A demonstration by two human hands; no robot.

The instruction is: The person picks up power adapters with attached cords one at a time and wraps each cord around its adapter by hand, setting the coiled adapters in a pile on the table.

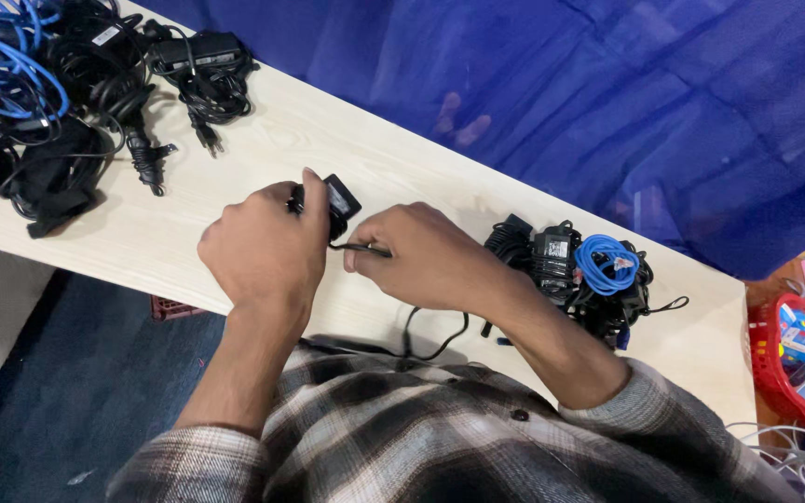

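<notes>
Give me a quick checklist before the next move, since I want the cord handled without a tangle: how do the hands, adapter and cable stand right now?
1. Left hand has a firm hold on the black power adapter: ok, fingers wrap around it.
2. Right hand pinches the black cable near the adapter: ok.
3. Slack cable free of snags: cannot tell, it loops off the near table edge behind the arm.
4. Bundled pile of adapters with a blue coil stays apart from the cable in hand: ok.
5. Tangled heap of cords at the far end is apart from the hands: ok.
6. Wooden table around the adapter is bare: ok.
</notes>
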